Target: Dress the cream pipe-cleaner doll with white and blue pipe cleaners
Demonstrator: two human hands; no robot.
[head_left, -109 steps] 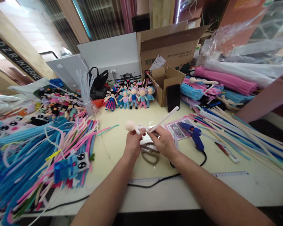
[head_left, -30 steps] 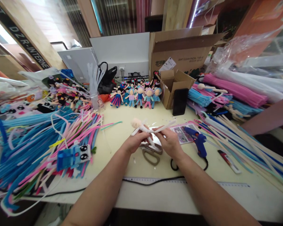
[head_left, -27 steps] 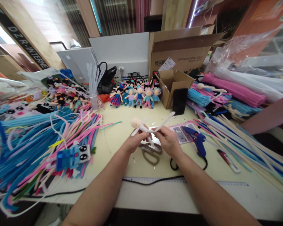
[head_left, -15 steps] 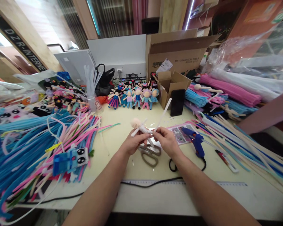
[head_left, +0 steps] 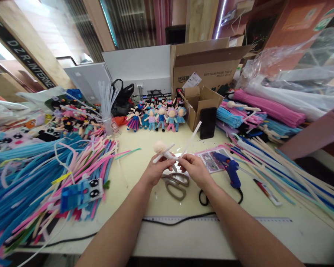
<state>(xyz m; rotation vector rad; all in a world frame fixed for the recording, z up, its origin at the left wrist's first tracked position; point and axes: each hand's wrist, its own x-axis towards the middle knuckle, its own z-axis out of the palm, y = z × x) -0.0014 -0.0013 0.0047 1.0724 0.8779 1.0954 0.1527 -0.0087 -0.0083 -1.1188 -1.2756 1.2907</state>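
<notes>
"Where was the doll [head_left: 164, 151]?"
"Above the desk [head_left: 136, 157], near the scissors [head_left: 177, 187] — the left hand [head_left: 155, 170] gripped its body."
"And the right hand [head_left: 195, 170]?"
"Pinching a white strip [head_left: 191, 138] — just beside the left."

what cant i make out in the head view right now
In the head view:
Doll: lower body partly covered by the left hand.
Scissors: blades mostly hidden by that hand.
Ruler: a middle stretch hidden by the right forearm.
Printed sheet: text too small.
Blue strips: some cut off by the left edge.
</notes>
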